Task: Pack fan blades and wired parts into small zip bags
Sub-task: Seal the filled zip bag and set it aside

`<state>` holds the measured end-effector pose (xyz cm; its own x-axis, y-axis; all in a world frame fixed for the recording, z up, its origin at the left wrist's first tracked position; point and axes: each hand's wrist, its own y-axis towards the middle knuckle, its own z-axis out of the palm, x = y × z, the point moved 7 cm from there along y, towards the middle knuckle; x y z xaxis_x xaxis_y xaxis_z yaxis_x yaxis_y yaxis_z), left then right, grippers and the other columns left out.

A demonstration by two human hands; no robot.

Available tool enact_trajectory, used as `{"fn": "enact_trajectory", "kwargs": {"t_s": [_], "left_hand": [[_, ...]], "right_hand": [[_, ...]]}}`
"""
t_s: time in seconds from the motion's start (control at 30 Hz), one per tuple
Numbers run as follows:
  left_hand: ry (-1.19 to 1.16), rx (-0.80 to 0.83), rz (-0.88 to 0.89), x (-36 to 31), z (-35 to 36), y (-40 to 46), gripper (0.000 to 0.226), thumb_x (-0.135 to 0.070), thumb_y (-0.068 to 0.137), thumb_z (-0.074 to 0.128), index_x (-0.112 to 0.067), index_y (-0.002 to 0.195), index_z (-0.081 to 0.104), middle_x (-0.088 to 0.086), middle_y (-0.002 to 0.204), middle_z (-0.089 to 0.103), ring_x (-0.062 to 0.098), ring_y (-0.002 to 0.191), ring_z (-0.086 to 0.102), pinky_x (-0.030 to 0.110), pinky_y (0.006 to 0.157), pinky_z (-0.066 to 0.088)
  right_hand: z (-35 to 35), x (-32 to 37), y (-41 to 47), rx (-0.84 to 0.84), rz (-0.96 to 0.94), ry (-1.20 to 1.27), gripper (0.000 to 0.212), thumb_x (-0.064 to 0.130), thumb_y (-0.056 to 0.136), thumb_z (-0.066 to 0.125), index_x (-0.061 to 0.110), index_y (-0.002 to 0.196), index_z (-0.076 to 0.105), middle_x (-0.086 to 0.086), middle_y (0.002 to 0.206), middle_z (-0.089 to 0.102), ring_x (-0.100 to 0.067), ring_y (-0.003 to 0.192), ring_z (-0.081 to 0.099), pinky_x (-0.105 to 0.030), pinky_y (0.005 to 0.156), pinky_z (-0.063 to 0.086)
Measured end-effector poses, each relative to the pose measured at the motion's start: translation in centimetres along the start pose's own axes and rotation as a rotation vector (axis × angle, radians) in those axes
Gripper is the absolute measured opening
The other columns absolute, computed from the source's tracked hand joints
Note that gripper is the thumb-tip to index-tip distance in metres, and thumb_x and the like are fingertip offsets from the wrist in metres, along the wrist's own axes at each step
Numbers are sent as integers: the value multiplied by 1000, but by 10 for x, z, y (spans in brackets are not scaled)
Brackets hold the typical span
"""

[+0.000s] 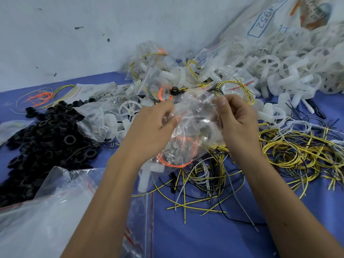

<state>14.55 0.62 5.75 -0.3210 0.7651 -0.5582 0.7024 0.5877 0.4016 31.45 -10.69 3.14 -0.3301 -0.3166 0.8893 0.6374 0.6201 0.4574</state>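
Zip bag (193,125) pinched at its top between both hands.

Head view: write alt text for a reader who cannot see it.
Two bare hands, left and right, pinch the top of a small clear zip bag holding a coil of orange wire and small parts. It is held above a blue table strewn with yellow and black wires, black rings and white fan blades.

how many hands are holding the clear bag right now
2. The left hand pinches the bag's left edge; the right hand pinches its right edge.
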Motion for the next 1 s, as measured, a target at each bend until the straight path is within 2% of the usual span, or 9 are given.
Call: {"fn": "enact_trajectory", "kwargs": {"t_s": [0.17, 0.27, 0.33, 0.4, 0.5, 0.6, 0.73, 0.87, 1.0], "left_hand": [[-17, -279, -37, 4, -27, -1, 25, -28, 103, 51, -21, 82, 39, -8, 65, 41, 6, 61, 41, 28, 58, 31], [-243, -489, -108, 1, -36, -4, 32, -27, 102, 51, -27, 73, 36, -13, 59, 36, 6, 55, 32, 27, 54, 29], [-347, -535, -144, -2, -32, -3, 37, -29, 98, 55, -23, 66, 37, -13, 57, 33, 7, 55, 28, 30, 52, 29], [-380, -450, -179, -5, -19, 0, 42, -37, 92, 59, -17, 62, 38, -11, 57, 31, 11, 55, 29, 36, 53, 29], [-564, -332, -249, 0, -6, -1, 50, -56, 84, 66, -23, 61, 38, -9, 59, 33, 13, 58, 32, 38, 59, 39], [-674, -40, -393, 17, 14, -3, 53, -79, 68, 68, -29, 81, 58, -14, 77, 63, 11, 74, 63, 51, 82, 57], [-713, 364, -280, 7, 40, -14, 21, -56, 83, 75, -54, 103, 71, -20, 104, 77, -4, 90, 72, 17, 66, 57], [-671, 304, -418, 19, 42, -17, 14, -44, 93, 73, -34, 102, 72, -20, 75, 72, -4, 56, 60, 17, 48, 44], [-803, 366, -643, 31, 53, -28, 38, -56, 83, 76, -22, 98, 68, -5, 72, 70, 8, 54, 61, 23, 51, 47]], "right_hand": [[9, 0, -3, 39, 0, 8, 49, 53, 92, 58, 26, 131, 48, 3, 124, 60, -7, 114, 61, -22, 93, 50], [29, -4, -9, 193, 92, 145, 56, 44, 91, 63, 16, 136, 46, -4, 127, 61, -10, 115, 63, -28, 96, 53], [37, -3, -12, 256, 103, 137, 43, 44, 93, 63, 12, 122, 60, -3, 113, 67, -13, 103, 66, -31, 90, 54], [36, -5, -13, 235, 129, 123, 27, 44, 95, 63, 17, 91, 68, -3, 87, 66, -18, 81, 63, -36, 75, 51], [26, -14, -11, 149, 223, 168, 39, 25, 100, 62, 24, 62, 59, 2, 62, 59, -16, 57, 56, -32, 60, 45], [23, -28, -12, 54, 451, 402, 32, 22, 98, 66, 25, 66, 61, -2, 71, 65, -19, 62, 66, -36, 64, 56], [20, -17, -6, 73, 230, 230, 25, 31, 97, 67, 28, 73, 62, 2, 75, 65, -14, 69, 61, -30, 64, 53], [4, -14, -1, -41, 107, 29, 35, 31, 98, 65, 5, 75, 63, 0, 64, 50, -9, 60, 45, -18, 54, 39], [-2, -18, 2, -59, 134, -35, 38, 24, 101, 62, 5, 69, 61, 3, 60, 51, -8, 58, 44, -25, 55, 37]]}}
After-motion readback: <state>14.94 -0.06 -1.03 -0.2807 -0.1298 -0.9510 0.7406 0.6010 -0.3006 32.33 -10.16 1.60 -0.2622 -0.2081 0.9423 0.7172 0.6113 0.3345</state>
